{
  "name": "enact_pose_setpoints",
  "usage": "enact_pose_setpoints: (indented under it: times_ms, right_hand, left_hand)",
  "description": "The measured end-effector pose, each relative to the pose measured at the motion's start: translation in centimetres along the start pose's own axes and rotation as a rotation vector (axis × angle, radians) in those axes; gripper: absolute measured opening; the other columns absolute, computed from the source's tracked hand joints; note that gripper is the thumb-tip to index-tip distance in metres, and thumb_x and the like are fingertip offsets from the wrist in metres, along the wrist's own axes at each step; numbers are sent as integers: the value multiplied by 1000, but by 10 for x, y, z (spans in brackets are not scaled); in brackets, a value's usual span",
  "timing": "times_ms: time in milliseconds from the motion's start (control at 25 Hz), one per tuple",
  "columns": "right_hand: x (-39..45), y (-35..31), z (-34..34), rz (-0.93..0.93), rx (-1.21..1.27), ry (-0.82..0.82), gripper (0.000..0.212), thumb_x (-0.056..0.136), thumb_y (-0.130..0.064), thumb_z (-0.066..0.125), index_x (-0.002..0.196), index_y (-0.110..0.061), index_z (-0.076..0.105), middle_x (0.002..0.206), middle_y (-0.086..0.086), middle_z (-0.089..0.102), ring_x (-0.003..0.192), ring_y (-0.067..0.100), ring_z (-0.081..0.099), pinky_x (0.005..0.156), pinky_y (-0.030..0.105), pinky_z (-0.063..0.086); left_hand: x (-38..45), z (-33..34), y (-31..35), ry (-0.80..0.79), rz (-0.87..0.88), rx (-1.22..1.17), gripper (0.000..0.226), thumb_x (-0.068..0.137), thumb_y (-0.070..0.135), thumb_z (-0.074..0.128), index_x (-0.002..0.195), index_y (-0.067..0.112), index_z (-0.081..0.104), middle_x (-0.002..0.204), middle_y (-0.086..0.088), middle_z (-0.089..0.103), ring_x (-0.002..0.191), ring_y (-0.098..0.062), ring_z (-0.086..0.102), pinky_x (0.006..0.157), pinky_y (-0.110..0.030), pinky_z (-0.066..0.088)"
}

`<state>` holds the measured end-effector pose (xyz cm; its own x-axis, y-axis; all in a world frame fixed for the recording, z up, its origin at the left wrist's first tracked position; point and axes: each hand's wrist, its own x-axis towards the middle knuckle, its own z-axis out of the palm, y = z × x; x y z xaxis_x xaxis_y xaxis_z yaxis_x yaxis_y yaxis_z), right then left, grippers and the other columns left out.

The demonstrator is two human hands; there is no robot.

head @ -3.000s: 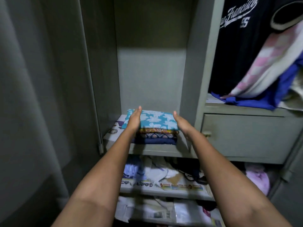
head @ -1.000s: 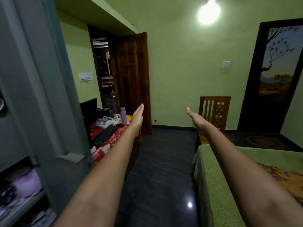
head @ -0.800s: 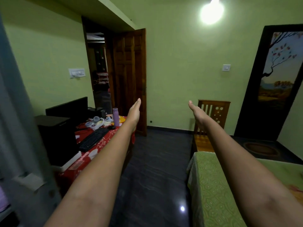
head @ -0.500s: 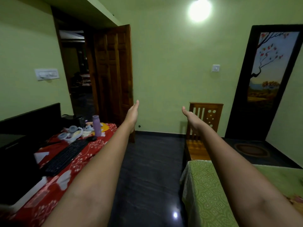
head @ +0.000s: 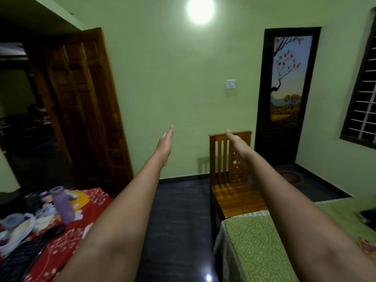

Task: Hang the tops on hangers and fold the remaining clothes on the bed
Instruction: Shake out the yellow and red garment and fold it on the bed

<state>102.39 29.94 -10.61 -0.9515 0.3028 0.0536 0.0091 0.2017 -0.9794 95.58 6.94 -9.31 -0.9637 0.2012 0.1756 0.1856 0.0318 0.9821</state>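
Note:
Both my arms stretch straight out in front of me at chest height. My left hand (head: 165,142) is flat with straight fingers and holds nothing. My right hand (head: 236,141) is likewise flat and empty, palm facing the left one, in front of a wooden chair. The bed (head: 254,247) with a green patterned cover fills the lower right. A dark piece of clothing (head: 369,217) lies on it at the right edge, mostly cut off. No hangers are in view.
A wooden chair (head: 234,192) stands at the bed's far end. A table with a red cloth (head: 67,239) at lower left carries a purple bottle (head: 62,204), a keyboard and small items. Dark floor (head: 179,220) runs between table and bed. An open wooden door (head: 81,106) is at left.
I left the folded stack on the wardrobe shelf and turned right, away from the wardrobe. Both hands came away empty and stay outstretched; the bed and chair have swung into view.

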Motion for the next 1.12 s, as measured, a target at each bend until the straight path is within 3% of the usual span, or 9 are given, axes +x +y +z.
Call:
enact_pose_setpoints:
  times_ms: [200, 440, 560, 680, 800, 920, 1120]
  right_hand:
    - [108, 19, -48, 13, 27, 55, 91, 80, -78, 39, 151, -24, 21, 158, 9, 19, 144, 32, 19, 114, 52, 16]
    - [211, 27, -149, -27, 36, 212, 80, 91, -67, 36, 152, -19, 16, 159, 4, 15, 146, 25, 12, 116, 42, 12]
    - [236, 36, -215, -15, 33, 357, 75, 93, -63, 35, 151, -18, 18, 159, 2, 16, 146, 21, 13, 116, 39, 12]
    - [228, 51, -281, 19, 31, 540, 70, 97, -57, 35, 151, -17, 19, 159, 0, 16, 146, 20, 13, 116, 38, 10]
    - [204, 66, -344, 62, 5, 767, 69, 96, -57, 35, 151, -16, 21, 159, 0, 18, 146, 21, 14, 116, 40, 12]
    - [168, 74, -386, 130, -7, 972, 71, 95, -61, 34, 152, -21, 20, 160, 0, 15, 147, 21, 13, 116, 42, 14]
    - [119, 70, -417, 162, -27, 1276, 67, 97, -59, 32, 152, -22, 20, 159, 1, 15, 146, 20, 15, 116, 42, 17]
  left_hand:
    - [114, 59, -22, -67, 8, -53, 63, 98, 54, 31, 151, 23, 20, 158, 5, 21, 146, -18, 15, 117, -37, 13]
    - [241, 185, -17, -227, 62, -114, 60, 98, 55, 28, 151, 26, 22, 157, 5, 23, 146, -17, 17, 118, -38, 13]
    - [273, 275, -16, -409, 101, -148, 56, 101, 48, 26, 151, 23, 20, 158, 3, 21, 146, -18, 17, 118, -37, 12]
    - [293, 371, -14, -620, 71, -213, 56, 103, 45, 24, 152, 19, 17, 158, 4, 17, 146, -15, 12, 117, -32, 10]
    - [309, 459, -6, -807, 47, -282, 57, 102, 47, 26, 151, 17, 21, 152, 11, 24, 141, -8, 20, 112, -26, 16]
    - [314, 538, -3, -974, 70, -247, 62, 99, 53, 30, 151, 21, 22, 157, 3, 22, 145, -17, 18, 116, -35, 14]
    - [304, 623, 23, -1289, 93, -287, 64, 97, 57, 29, 152, 25, 19, 159, 4, 17, 147, -18, 13, 117, -38, 12]
